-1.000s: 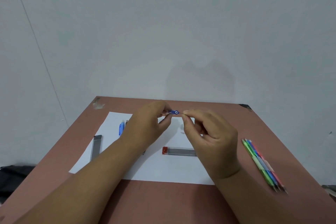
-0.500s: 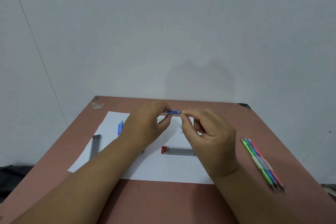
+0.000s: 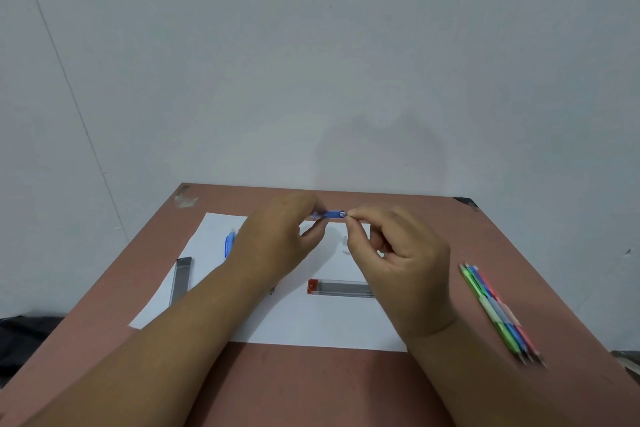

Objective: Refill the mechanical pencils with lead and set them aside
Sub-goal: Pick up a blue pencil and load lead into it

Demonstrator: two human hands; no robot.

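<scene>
Left hand (image 3: 277, 246) grips blue mechanical pencil (image 3: 330, 214); right hand (image 3: 398, 260) pinches something at its open end, presumably lead. Off-axis push probably snaps it.

Matt paper sheet (image 3: 304, 322); glossy blue plastic pencil (image 3: 332, 214).

- The table (image 3: 311, 385) is reddish brown.
- The sheet of paper (image 3: 304, 319) is white.
- The held pencil (image 3: 330, 214) is blue.
- The lead case (image 3: 341, 288) is clear grey with a red cap.
- The pencils set aside (image 3: 498, 312) are green, blue and pink.
- The wall (image 3: 311, 62) is pale grey.
</scene>
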